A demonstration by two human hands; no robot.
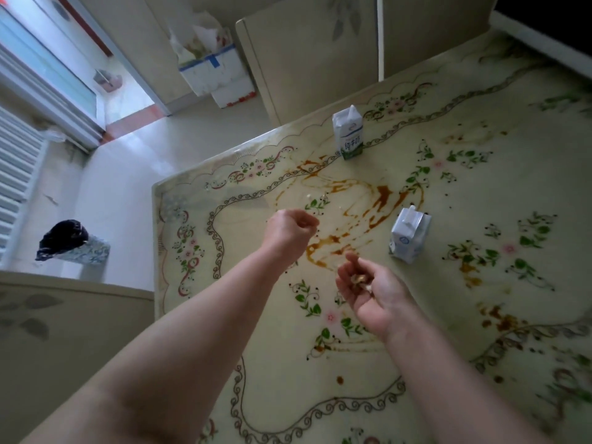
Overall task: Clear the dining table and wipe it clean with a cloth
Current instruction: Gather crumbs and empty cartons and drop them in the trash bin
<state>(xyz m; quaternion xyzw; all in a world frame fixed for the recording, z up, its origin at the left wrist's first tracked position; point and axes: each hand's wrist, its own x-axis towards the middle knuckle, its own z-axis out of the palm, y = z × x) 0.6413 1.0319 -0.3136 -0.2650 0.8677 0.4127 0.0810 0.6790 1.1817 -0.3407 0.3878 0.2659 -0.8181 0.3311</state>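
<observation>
my worktop (400, 331) is pale cream with a glossy top, printed all over with green leaf sprigs, pink flowers and dark scrolled borders. it is dirty: brown sauce smears (349, 200) loop across the middle, thick in some streaks and thin in others, with more brown blotches (499, 318) toward my right and a small round drop (340, 380) nearer to me. a few pale crumbs (323, 198) lie among the smears.

two small milk cartons stand on it. the far carton (348, 133) is upright near the far edge, white with a green band at the bottom and blue chinese writing down its front that i cannot read clearly. the near carton (409, 238) stands to the right of the smears, leaning a little, white and pale blue with a small round blue mark; its top looks opened and its print is too blurred to read.

my left hand (293, 227) hovers over the smears, curled into a loose fist with fingertips pinched together; i cannot tell whether anything is in it. my right hand (365, 283) is palm up and cupped, holding a little heap of scraps (360, 280), brownish and pale.

a chair back (307, 59) stands at the far side. on the floor to my left is a bin (75, 243) with a dark bag.
</observation>
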